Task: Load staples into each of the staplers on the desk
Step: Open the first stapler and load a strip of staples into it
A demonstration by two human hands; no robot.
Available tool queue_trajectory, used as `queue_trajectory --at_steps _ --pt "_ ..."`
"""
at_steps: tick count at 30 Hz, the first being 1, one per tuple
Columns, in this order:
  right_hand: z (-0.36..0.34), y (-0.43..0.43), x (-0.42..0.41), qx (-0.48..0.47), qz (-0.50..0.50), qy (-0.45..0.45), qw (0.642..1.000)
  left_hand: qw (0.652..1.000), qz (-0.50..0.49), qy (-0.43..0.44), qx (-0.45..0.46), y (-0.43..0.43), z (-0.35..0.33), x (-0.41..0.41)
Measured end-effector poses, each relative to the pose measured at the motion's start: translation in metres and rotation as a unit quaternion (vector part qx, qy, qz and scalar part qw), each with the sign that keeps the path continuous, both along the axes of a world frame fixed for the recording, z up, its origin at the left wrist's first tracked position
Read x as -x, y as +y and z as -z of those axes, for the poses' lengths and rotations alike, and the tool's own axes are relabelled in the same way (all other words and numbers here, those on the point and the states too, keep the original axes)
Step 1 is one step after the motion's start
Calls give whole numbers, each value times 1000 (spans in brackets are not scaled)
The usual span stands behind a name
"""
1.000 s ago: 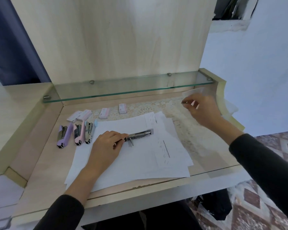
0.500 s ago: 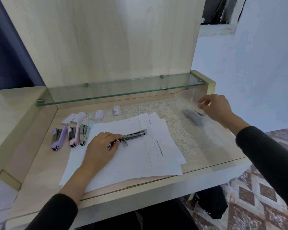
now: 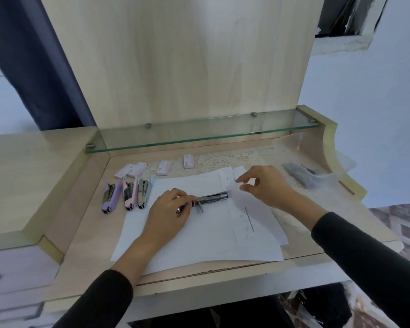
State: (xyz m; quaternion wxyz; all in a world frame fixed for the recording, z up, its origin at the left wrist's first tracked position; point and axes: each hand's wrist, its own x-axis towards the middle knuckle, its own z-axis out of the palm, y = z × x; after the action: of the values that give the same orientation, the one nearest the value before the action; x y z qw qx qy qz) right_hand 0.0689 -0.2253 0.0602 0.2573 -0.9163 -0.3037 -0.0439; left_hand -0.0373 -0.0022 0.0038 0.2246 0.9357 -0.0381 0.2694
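Observation:
A metal stapler lies on the white paper sheets in the middle of the desk. My left hand grips its near end. My right hand hovers just right of the stapler's far end with loose fingers and holds nothing. Three more staplers lie side by side at the left: a purple one, a pink one and a silver one. Several small staple boxes sit in a row behind them.
A clear plastic bag with dark contents lies at the desk's right back corner. A glass shelf overhangs the back of the desk. A lace mat covers the back of the surface. Drawers stand at the left.
My right hand let go of the plastic bag at the right back corner and moved left to the stapler's far end. My left hand kept its hold on the stapler.

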Motion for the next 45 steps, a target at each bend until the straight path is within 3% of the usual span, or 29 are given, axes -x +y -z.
queue_trajectory --at_steps 4,9,14,19,27,35,45 --pt "18 28 9 -20 -60 32 998 998 10 44 53 6 -4 -3" --pt "22 39 6 -52 -61 81 993 980 -11 144 137 16 -21 -4" --pt "20 45 7 -21 -57 74 995 981 -22 176 75 28 -28 -4" --pt "19 47 4 -22 -65 68 995 976 -29 193 99 36 -32 -10" --pt "19 48 -8 -52 -62 73 994 974 -123 160 106 44 -54 -68" --pt "22 51 -18 -50 -74 94 992 947 -212 235 -52 25 -44 -130" --pt "13 65 -34 -61 -98 97 989 971 -146 190 11 47 -38 -129"
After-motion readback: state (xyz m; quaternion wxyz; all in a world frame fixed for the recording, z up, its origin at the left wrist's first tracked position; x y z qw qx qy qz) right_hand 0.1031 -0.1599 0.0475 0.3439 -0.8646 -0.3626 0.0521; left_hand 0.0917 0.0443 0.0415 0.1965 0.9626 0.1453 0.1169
